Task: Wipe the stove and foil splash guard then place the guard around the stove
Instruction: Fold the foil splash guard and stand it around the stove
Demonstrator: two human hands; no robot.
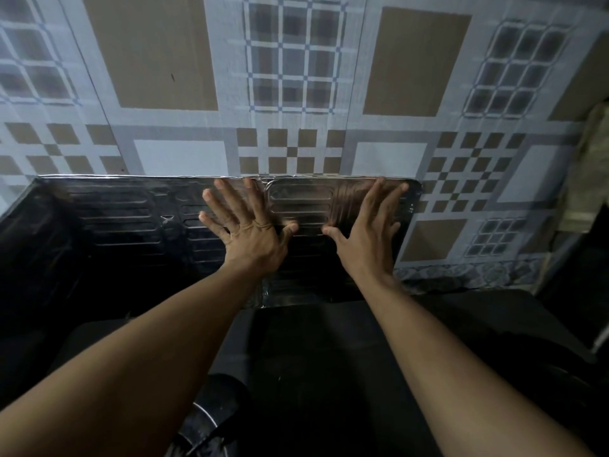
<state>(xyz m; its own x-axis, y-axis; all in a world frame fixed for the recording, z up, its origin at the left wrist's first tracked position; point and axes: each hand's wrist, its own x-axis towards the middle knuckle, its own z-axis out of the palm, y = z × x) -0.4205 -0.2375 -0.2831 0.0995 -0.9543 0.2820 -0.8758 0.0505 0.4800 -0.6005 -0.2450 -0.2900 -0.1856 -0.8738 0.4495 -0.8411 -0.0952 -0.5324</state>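
Both bare forearms reach forward over the dark stove (pixel 316 357), whose surface is too dim to make out in detail. At their ends, the left hand (pixel 250 225) and the right hand (pixel 365 229) are open, fingers spread, palms pressed flat against the foil splash guard (pixel 131 219). That ribbed, shiny guard stands upright behind the stove, leaning against the patterned tile wall (pixel 296 77), its top edge level with the fingertips.

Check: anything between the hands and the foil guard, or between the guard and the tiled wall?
Nothing visible. Left hand and right hand lie flat, fingers spread, on the foil splash guard, which stands against the tiled wall.
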